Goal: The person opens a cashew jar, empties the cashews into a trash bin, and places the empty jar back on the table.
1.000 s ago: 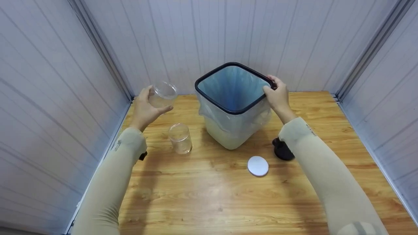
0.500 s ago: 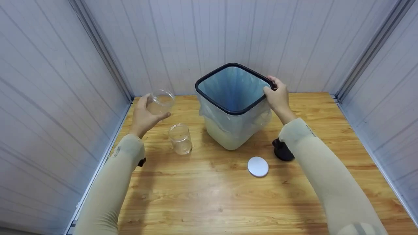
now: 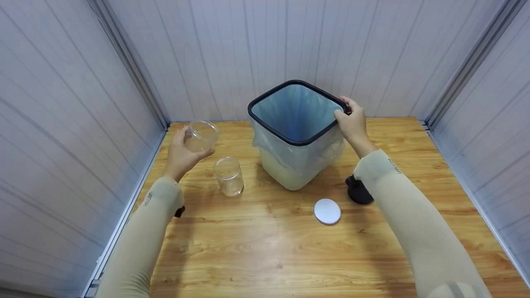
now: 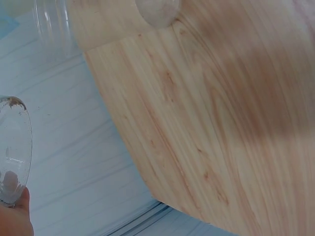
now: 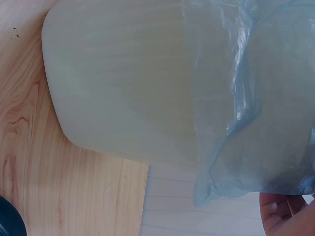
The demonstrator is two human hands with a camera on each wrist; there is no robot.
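Observation:
My left hand [image 3: 180,155] grips a clear glass jar [image 3: 203,134] by its side, tilted and held above the table's back left. The left wrist view catches only part of that jar [image 4: 15,147] with one fingertip. A second clear glass jar [image 3: 230,178] stands upright on the table, just to the right of and nearer than my left hand. My right hand [image 3: 352,124] grips the black rim [image 3: 304,142] of a square bin [image 3: 285,176], lined with a thin bluish bag [image 3: 314,159]. In the right wrist view, fingers [image 5: 278,211] curl at the liner's edge.
A white round lid [image 3: 327,211] lies in front of the bin. To its right sits a black round object [image 3: 358,192], partly behind the right sleeve. Pale panelled walls [image 3: 207,54] enclose the wooden table [image 3: 265,256] at the back and both sides.
My left hand has come down and slightly left with the glass jar, closer to the table. The right hand stays on the bin's rim, and the bin has hardly moved.

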